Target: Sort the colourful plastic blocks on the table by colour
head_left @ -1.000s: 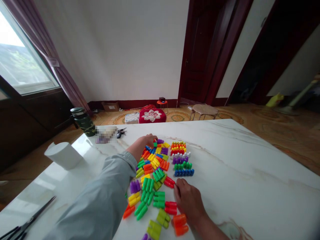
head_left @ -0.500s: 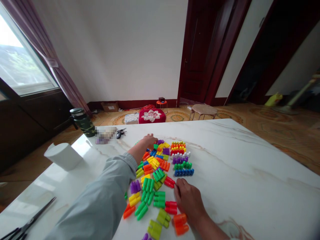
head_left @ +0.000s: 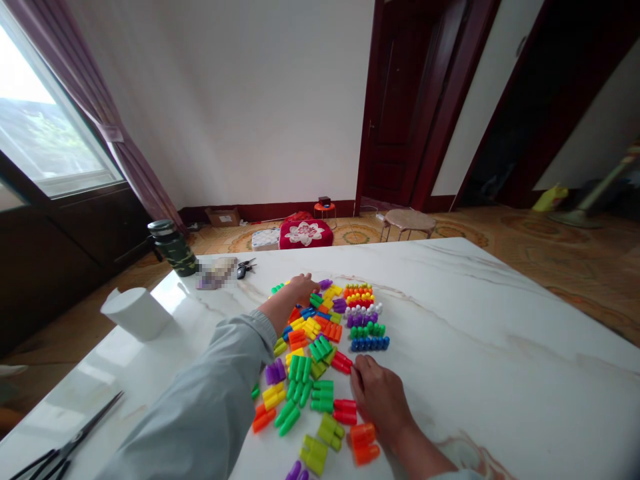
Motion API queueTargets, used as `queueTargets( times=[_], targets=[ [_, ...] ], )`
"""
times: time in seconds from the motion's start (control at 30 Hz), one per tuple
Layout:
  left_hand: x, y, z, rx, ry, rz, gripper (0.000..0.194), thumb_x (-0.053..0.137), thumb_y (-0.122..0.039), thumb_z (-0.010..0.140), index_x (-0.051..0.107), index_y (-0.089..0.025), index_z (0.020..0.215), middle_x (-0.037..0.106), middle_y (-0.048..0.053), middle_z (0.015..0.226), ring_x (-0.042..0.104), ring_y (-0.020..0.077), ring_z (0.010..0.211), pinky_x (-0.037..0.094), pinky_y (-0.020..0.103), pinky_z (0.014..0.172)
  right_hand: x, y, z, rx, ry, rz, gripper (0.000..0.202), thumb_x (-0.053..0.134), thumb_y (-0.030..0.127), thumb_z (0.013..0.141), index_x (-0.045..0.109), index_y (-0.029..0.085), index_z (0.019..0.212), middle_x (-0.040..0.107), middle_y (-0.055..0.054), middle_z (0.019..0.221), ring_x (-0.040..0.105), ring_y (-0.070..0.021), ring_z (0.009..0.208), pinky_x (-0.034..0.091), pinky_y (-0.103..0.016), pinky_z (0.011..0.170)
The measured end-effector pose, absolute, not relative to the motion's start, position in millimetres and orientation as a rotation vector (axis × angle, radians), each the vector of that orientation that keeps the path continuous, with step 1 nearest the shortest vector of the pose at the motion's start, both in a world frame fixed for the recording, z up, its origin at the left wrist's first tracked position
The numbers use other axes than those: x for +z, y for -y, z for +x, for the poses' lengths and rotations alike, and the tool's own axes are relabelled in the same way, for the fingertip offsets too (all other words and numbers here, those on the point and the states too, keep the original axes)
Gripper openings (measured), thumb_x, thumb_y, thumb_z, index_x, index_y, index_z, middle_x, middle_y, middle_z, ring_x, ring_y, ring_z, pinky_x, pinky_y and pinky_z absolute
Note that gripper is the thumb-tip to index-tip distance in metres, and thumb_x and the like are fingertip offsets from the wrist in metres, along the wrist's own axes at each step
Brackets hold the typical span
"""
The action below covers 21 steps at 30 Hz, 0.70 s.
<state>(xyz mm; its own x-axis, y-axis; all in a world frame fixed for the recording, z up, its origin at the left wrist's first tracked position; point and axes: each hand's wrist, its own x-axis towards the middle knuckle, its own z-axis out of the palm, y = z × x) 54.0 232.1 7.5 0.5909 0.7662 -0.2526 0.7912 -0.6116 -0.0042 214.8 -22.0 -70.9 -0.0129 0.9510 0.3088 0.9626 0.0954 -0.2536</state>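
My left hand (head_left: 303, 289) reaches over the far end of a pile of coloured plastic building blocks (head_left: 300, 369), its fingers apart and pointing down beside a purple block (head_left: 325, 284). The undersides of those fingers are hidden. My right hand (head_left: 379, 391) rests on the table at the pile's right side, fingers curled in next to a red block (head_left: 341, 362); whatever they hold, if anything, is out of sight. Beyond it stand short rows of joined blocks, sorted by colour, with a blue row (head_left: 370, 344) nearest and a green row (head_left: 367, 331) behind.
On the white marbled table (head_left: 475, 333) lie black scissors (head_left: 75, 440) at the near left, a white paper roll (head_left: 137, 313), a camouflage flask (head_left: 173, 248) and keys (head_left: 245, 268). Stools, including a round one (head_left: 409, 221), stand past the far edge.
My left hand has shifted slightly right and lower at the far end of the pile. My right hand stays by the red block. The whole view has moved a little.
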Motion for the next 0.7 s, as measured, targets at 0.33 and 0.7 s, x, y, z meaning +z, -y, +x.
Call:
queueTargets(
  times=[0.33, 0.7],
  targets=[
    [14, -176, 8, 0.065, -1.199, 2.578, 0.032, 0.062, -0.006, 0.063, 0.073, -0.019, 0.091, 0.069, 0.002, 0.088, 0.065, 0.0183, 0.085, 0.051, 0.025, 0.079, -71, 22, 217, -0.074, 2.024, -1.906, 0.017, 0.044, 0.021, 0.094, 0.060, 0.022, 0.090, 0.068, 0.000, 0.085, 0.065, -0.0127, 0.068, 0.031, -0.026, 0.057],
    [-12, -39, -47, 0.458, -1.099, 2.467, 0.072, 0.045, 0.001, 0.070, 0.056, -0.034, 0.132, 0.048, 0.002, 0.146, 0.048, 0.0200, 0.132, 0.041, 0.037, 0.111, -67, 21, 216, -0.172, 2.022, -1.888, 0.020, 0.044, 0.022, 0.093, 0.062, 0.021, 0.085, 0.069, -0.001, 0.080, 0.062, -0.0113, 0.059, 0.027, -0.027, 0.053]
  ],
)
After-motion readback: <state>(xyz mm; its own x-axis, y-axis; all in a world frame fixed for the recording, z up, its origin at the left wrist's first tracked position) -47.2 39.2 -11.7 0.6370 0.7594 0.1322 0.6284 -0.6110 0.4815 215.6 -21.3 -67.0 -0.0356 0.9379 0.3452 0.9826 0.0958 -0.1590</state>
